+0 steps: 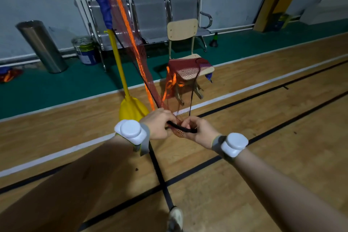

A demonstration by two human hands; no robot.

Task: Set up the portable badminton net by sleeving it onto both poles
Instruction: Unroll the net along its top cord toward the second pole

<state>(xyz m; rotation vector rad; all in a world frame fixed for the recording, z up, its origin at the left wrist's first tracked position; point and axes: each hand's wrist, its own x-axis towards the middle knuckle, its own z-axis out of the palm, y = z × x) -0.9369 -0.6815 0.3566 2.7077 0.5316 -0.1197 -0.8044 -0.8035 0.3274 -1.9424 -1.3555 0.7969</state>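
- Left hand [160,124] and right hand [199,130] meet close together in front of the body; both are curled tight round a black cord [180,128], with a bunch of red mesh caught between them
- The net [143,66] climbs from that grip up and away to the left; its long edge slants towards the yellow pole [117,56], just beyond the left hand, which is the nearer one
- A blue sleeve [101,0] already sits over the pole's upper part
- Straight ahead, the slack end lies heaped on a chair [182,29]; I judge it must go next to a second pole, which is not in view
- A bench [150,17] lines the wall
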